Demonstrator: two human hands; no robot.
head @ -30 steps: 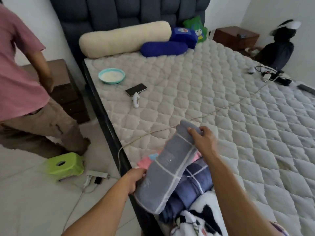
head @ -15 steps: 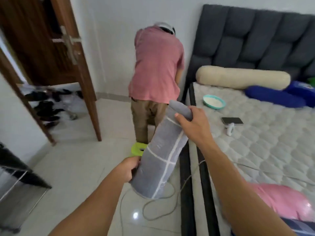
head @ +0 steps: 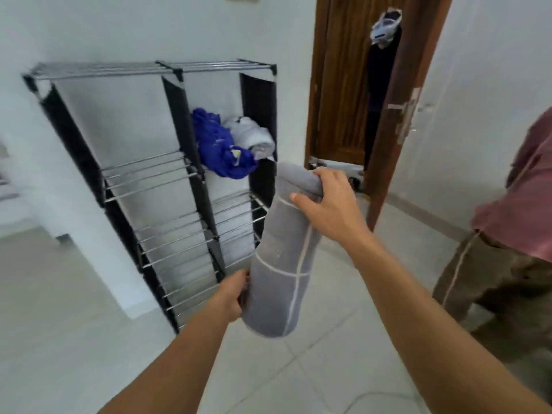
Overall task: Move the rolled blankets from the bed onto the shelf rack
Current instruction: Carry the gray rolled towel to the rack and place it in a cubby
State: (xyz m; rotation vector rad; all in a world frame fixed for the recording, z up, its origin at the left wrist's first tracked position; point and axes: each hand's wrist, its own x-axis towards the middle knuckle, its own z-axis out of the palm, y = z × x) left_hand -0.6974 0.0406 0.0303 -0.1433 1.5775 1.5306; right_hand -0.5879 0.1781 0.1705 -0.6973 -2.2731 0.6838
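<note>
Blanket roll point(head: 282, 264), grey: L hand point(head: 231, 297) grips bottom, R hand point(head: 331, 204) top, near rack point(head: 167, 174).

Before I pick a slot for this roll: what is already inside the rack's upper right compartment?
Inside the black metal-barred shelf rack, the upper right compartment holds a crumpled blue cloth and a rolled pale grey blanket beside it. Anything behind them is covered.

Both hands held a rolled grey blanket with thin white lines point(head: 283, 264) upright before a black-and-metal shelf rack point(head: 167, 186): the right hand point(head: 331, 204) gripped its top, the left hand point(head: 231, 297) its lower side. A crumpled blue cloth point(head: 218, 144) and a white roll point(head: 254, 135) lay on an upper shelf.
</note>
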